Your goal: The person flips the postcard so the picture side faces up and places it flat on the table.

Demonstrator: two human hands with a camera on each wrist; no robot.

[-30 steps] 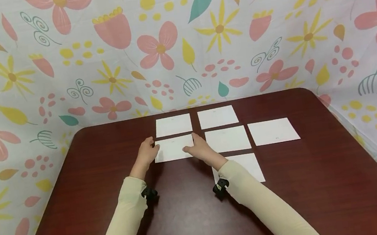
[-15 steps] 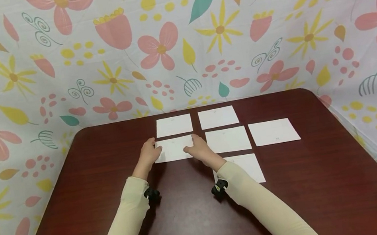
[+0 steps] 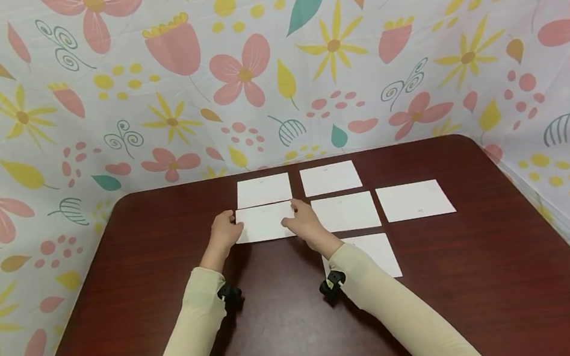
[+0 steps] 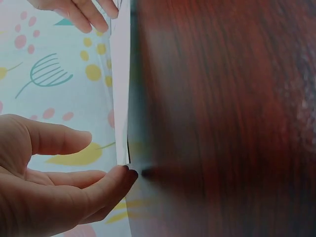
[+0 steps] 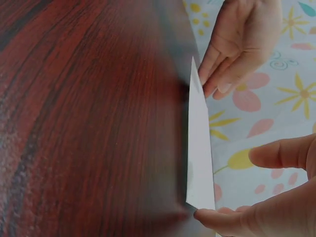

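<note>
A blank-looking white card (image 3: 264,222) lies on the table between my two hands, front left among the cards. My left hand (image 3: 224,232) touches its left edge with the fingertips; in the left wrist view the thumb (image 4: 74,140) stands clear of the card. On the opposite edge, fingertips of my right hand (image 3: 304,222) meet the card, and in the right wrist view that thumb (image 5: 271,153) is also apart from it. Just behind lies another white card (image 3: 263,190), with a very narrow gap between the two.
More white cards lie flat: one at the back (image 3: 330,177), one right of my right hand (image 3: 345,212), one farther right (image 3: 415,200). A nearer card (image 3: 372,255) is partly under my right forearm. The dark red table (image 3: 284,330) meets a floral cloth (image 3: 257,60) behind.
Both hands have pushed the card slightly away toward the card behind it, and the gap there has narrowed. The other cards have stayed in place.
</note>
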